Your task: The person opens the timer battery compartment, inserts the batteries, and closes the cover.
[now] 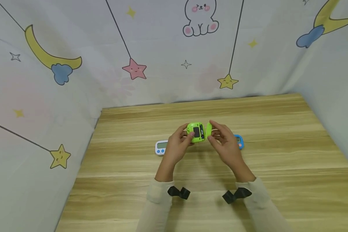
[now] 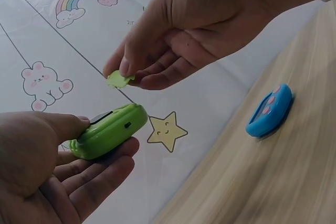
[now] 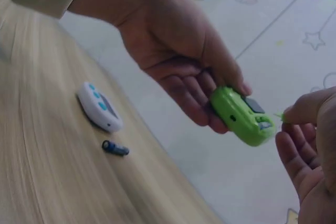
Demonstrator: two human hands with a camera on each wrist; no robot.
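Note:
My left hand (image 1: 178, 145) grips a bright green digital timer (image 1: 196, 132), its back turned up with a dark rectangular patch. The slot along its right side is uncovered, and a dark battery (image 1: 202, 131) appears to lie in it. Between thumb and fingertips, my right hand (image 1: 227, 145) pinches the small green battery cover (image 1: 208, 129). That cover is held just right of the timer, apart from it in the left wrist view. Both hands are above the table.
A white timer with blue buttons (image 1: 161, 145) lies on the wooden table (image 1: 127, 190), partly behind the left hand. Near it is a loose dark battery (image 3: 115, 148). A blue timer (image 1: 240, 141) lies behind the right hand. A patterned cloth backdrop (image 1: 168, 80) borders the table.

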